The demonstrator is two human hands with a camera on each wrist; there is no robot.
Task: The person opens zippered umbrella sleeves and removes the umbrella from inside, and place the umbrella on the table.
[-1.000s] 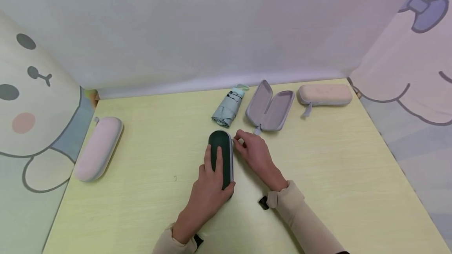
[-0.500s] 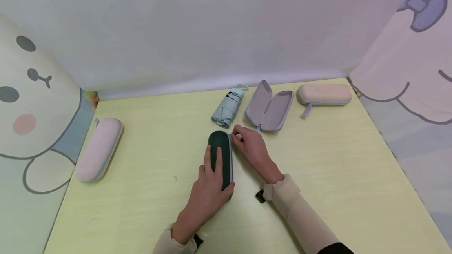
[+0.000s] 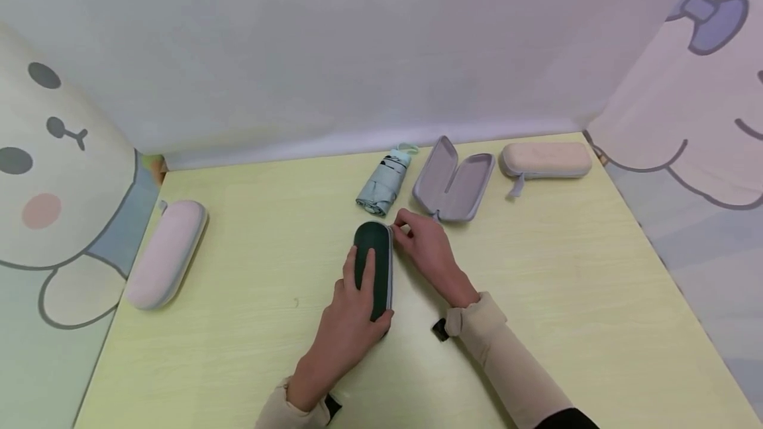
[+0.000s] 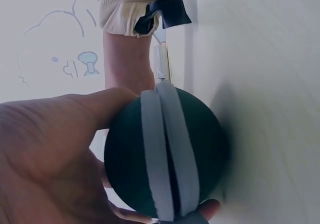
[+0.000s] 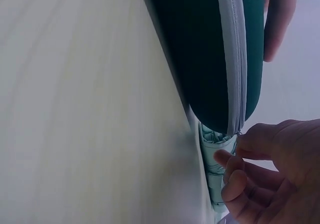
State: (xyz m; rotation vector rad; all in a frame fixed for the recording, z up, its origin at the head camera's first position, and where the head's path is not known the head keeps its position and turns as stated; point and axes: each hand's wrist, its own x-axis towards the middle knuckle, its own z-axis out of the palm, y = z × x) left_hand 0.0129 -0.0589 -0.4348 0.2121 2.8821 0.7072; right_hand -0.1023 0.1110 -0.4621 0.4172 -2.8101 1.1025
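A dark green zip glasses case [image 3: 372, 237] lies on the table in front of me, with a pale grey zipper along its side. My left hand [image 3: 348, 320] holds its near half, two fingers stretched over the top and the thumb on the right side. In the left wrist view a narrow dark gap separates the zipper bands [image 4: 157, 154] at the near end. Beside the far end, my right hand [image 3: 426, 243] pinches the zipper pull [image 5: 238, 134], mostly hidden by the fingertips. The right wrist view shows the zipper bands close together at that far end.
Behind the green case lies a folded light blue umbrella [image 3: 384, 184]. To its right are an unfolded lilac case [image 3: 461, 184] and a closed beige-pink case [image 3: 548, 159]. A pale pink case [image 3: 167, 253] lies near the table's left edge. A curtain [image 3: 369, 51] hangs behind.
My right hand has slid a short way along the zipper side toward the case's far end, still pinching the pull. The left hand stays on the case almost unmoved.
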